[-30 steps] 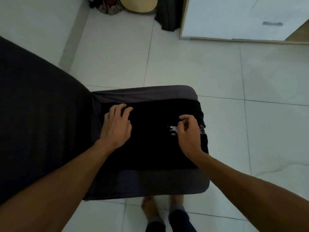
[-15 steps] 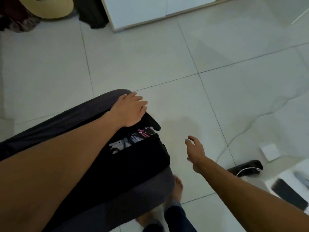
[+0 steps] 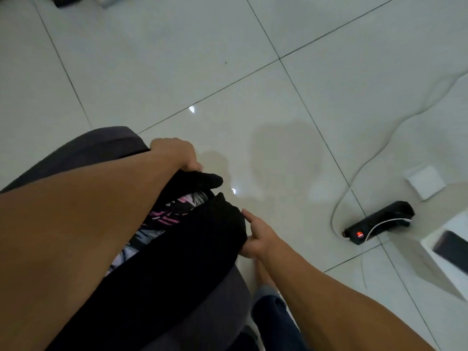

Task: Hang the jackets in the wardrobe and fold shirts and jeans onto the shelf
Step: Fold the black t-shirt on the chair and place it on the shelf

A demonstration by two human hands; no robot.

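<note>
A folded black shirt [image 3: 192, 249] with a pink and white print lies on the end of a dark grey cushioned seat [image 3: 101, 145]. My left hand [image 3: 177, 154] grips the far edge of the folded shirt, fingers curled over the black fabric. My right hand [image 3: 255, 236] is at the near right edge of the shirt, its fingers partly tucked under the fold and one finger laid along the cloth. The wardrobe and shelf are out of view.
Glossy white floor tiles [image 3: 228, 72] fill most of the view. A black power strip [image 3: 377, 222] with a red light and a white cable [image 3: 395, 127] lies to the right, near a white square [image 3: 426, 182] and a white box [image 3: 450, 252]. My feet are below the seat.
The view swung right and down. My left hand went from resting flat on the shirt to gripping its far edge. My right hand came in from the open air to the shirt's near edge.
</note>
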